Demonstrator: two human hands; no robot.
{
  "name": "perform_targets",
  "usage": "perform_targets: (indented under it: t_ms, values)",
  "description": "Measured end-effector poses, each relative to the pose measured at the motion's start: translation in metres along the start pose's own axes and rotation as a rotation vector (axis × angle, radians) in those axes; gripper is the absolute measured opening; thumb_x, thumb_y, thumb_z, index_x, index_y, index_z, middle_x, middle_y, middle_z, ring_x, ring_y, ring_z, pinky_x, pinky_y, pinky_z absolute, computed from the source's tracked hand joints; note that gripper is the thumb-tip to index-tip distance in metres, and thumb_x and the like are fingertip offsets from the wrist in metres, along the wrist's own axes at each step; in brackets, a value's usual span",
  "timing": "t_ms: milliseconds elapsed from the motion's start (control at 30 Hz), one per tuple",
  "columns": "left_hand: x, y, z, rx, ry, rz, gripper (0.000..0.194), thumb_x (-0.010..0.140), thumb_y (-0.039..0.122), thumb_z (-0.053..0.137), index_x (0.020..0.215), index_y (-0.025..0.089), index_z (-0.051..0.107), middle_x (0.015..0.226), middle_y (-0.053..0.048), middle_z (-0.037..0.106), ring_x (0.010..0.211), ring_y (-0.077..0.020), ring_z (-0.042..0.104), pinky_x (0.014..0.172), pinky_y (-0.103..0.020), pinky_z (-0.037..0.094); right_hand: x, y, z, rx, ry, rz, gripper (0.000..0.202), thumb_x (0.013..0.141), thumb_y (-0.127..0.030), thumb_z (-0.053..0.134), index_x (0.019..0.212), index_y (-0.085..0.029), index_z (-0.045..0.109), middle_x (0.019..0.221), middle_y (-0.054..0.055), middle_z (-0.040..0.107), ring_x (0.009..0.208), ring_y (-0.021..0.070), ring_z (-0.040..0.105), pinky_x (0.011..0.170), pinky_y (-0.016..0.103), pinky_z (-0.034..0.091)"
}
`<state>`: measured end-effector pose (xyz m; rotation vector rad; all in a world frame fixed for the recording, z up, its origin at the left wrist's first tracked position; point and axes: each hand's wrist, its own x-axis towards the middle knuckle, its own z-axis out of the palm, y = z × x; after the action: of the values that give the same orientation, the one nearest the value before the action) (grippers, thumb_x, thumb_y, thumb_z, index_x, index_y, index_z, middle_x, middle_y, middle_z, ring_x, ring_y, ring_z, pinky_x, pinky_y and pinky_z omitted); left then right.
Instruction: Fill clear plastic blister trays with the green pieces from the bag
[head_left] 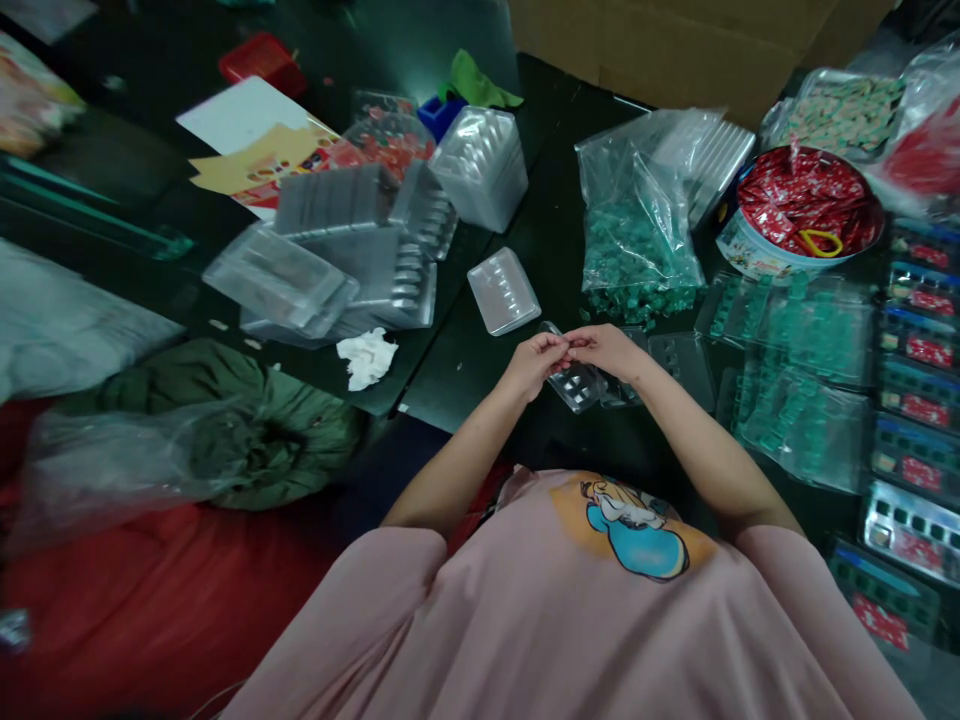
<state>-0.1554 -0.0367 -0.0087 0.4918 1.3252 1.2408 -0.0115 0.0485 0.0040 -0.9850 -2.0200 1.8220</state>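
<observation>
My left hand [540, 362] and my right hand [604, 352] meet at the fingertips over the dark table. Both are closed in a pinch; whatever lies between the fingers is too small or hidden to make out. Right beneath them is a clear plastic blister tray [576, 388], partly covered by the hands. Beyond my left hand lies another clear tray [504, 292], by itself. Ahead of my right hand sits a clear bag [637, 235] of small green pieces, with some loose green pieces [645, 302] spilled at its mouth.
Stacked clear trays [360, 255] stand to the left, near a crumpled white tissue [366, 358]. On the right are trays holding green pieces [817, 345], a round tub [772, 255] of red packets, and a column of packed trays [919, 410]. A cardboard box [675, 45] stands behind.
</observation>
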Motion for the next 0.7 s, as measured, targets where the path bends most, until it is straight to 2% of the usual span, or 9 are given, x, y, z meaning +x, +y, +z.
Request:
perform_targets:
  t_ms: [133, 300, 467, 700]
  values:
    - [-0.0023, -0.0019, -0.0009, 0.015, -0.009, 0.006, 0.033, 0.064, 0.033, 0.085, 0.077, 0.013, 0.063, 0.065, -0.001, 0.065, 0.056, -0.0067, 0.058, 0.056, -0.018, 0.045, 0.0005, 0.0066, -0.0006, 0.162, -0.026, 0.068, 0.027, 0.074, -0.016, 0.067, 0.1, -0.015, 0.074, 0.082, 0.002, 0.075, 0.079, 0.0145, 0.069, 0.082, 0.03, 0.054]
    - [-0.0019, -0.0027, -0.0027, 0.04, -0.023, 0.008, 0.033, 0.064, 0.034, 0.085, 0.076, 0.013, 0.063, 0.062, 0.0, 0.064, 0.053, -0.0062, 0.056, 0.055, -0.018, 0.044, -0.0039, 0.0005, -0.0024, 0.365, -0.055, 0.183, 0.024, 0.07, -0.011, 0.073, 0.094, -0.014, 0.073, 0.077, 0.001, 0.075, 0.077, 0.0127, 0.069, 0.078, 0.026, 0.056]
    - [-0.0011, -0.0042, -0.0039, 0.057, -0.034, 0.005, 0.033, 0.064, 0.034, 0.085, 0.076, 0.013, 0.063, 0.062, 0.0, 0.064, 0.053, -0.006, 0.056, 0.055, -0.018, 0.044, -0.0068, -0.0025, -0.0042, 0.401, -0.046, 0.23, 0.023, 0.071, -0.008, 0.073, 0.094, -0.013, 0.073, 0.076, 0.002, 0.074, 0.073, 0.011, 0.069, 0.074, 0.024, 0.056]
    - [-0.0011, -0.0041, -0.0041, 0.064, -0.045, 0.002, 0.03, 0.065, 0.031, 0.085, 0.077, 0.012, 0.065, 0.064, -0.001, 0.065, 0.054, -0.0066, 0.057, 0.056, -0.018, 0.046, -0.0064, -0.0009, -0.0045, 0.398, -0.031, 0.256, 0.022, 0.073, -0.008, 0.073, 0.095, -0.012, 0.072, 0.074, 0.003, 0.073, 0.07, 0.0102, 0.068, 0.077, 0.027, 0.058]
